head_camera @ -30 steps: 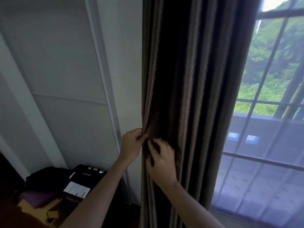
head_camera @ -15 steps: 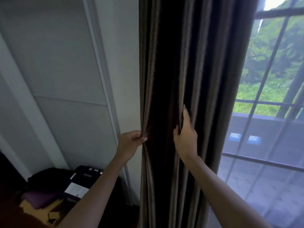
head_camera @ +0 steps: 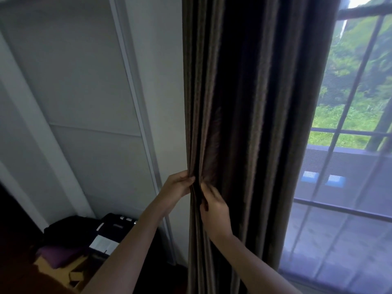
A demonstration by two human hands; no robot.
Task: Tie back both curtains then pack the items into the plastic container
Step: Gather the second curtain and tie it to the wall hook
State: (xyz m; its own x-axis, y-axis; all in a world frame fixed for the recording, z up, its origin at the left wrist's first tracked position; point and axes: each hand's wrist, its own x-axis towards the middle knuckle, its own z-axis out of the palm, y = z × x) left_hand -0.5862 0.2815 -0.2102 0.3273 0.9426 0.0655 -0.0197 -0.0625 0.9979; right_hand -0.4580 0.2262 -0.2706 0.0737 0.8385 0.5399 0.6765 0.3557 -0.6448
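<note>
A dark brown curtain [head_camera: 250, 102] hangs in long vertical folds down the middle of the view, bunched beside the window. My left hand [head_camera: 177, 187] pinches the curtain's left edge at about waist height. My right hand [head_camera: 214, 211] sits just to its right and slightly lower, fingers curled into the neighbouring folds. The two hands are almost touching. No tie-back and no plastic container can be seen.
A white wall with a sliding door panel [head_camera: 84, 102] fills the left. The window [head_camera: 350, 145] with a sheer screen is on the right. Low at the left lie a black bag [head_camera: 70, 230], a black device [head_camera: 118, 225] with a white label and a purple cloth [head_camera: 59, 254].
My right hand has come back down and left from a fold further right and now grips folds beside my left hand. My left hand has kept its pinch on the edge.
</note>
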